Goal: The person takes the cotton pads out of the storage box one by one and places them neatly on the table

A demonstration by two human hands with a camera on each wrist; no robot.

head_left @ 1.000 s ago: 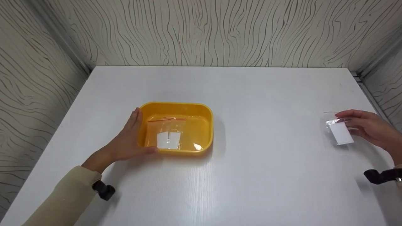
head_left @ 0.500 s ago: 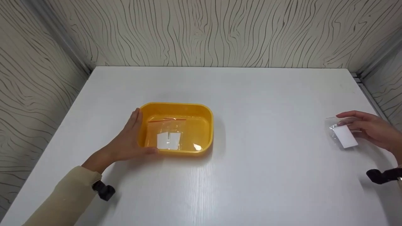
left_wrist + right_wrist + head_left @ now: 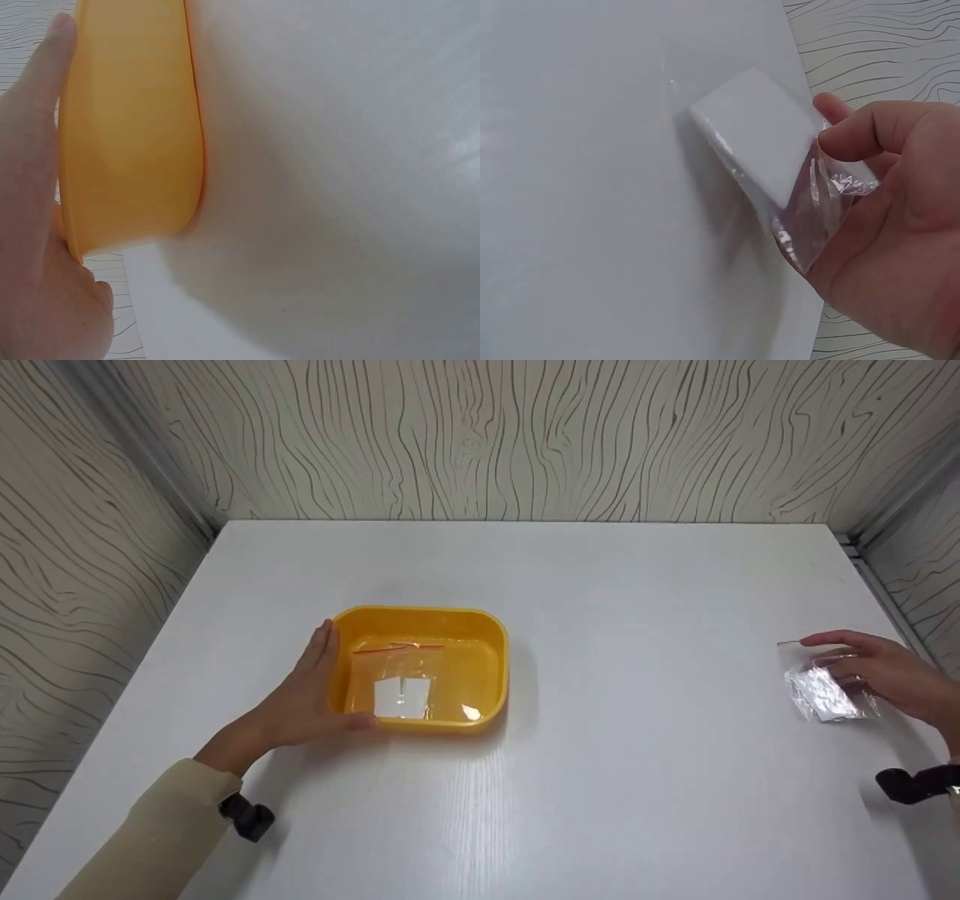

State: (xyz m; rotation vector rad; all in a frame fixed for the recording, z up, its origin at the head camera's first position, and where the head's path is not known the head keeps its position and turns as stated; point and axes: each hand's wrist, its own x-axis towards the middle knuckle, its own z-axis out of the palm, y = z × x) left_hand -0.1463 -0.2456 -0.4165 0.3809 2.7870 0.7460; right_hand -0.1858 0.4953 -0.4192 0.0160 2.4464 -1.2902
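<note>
My left hand [image 3: 304, 709] holds the left end of a yellow plastic bin [image 3: 498, 675], thumb along the near rim and fingers at the far left corner. Part of the bin's outer wall [image 3: 135, 135] shows in the left wrist view. Inside it lie clear zip-lock bags [image 3: 401, 697] with red seal lines and white pieces in them. Far to the right, my right hand [image 3: 889, 671] pinches another clear zip-lock bag [image 3: 821, 694] between thumb and fingers. A flat white piece [image 3: 754, 131] fills part of that bag, and the plastic is crumpled near my thumb.
Both hands are over a white table [image 3: 637, 735]. Wood-patterned panels [image 3: 480, 442] stand behind it and at both sides. A black wrist mount [image 3: 247, 816] sits at my left cuff, another mount [image 3: 911, 784] at my right wrist.
My right hand has moved slightly toward me with its bag, which has turned so that its plastic now catches the light. The left hand and the bin have stayed in place.
</note>
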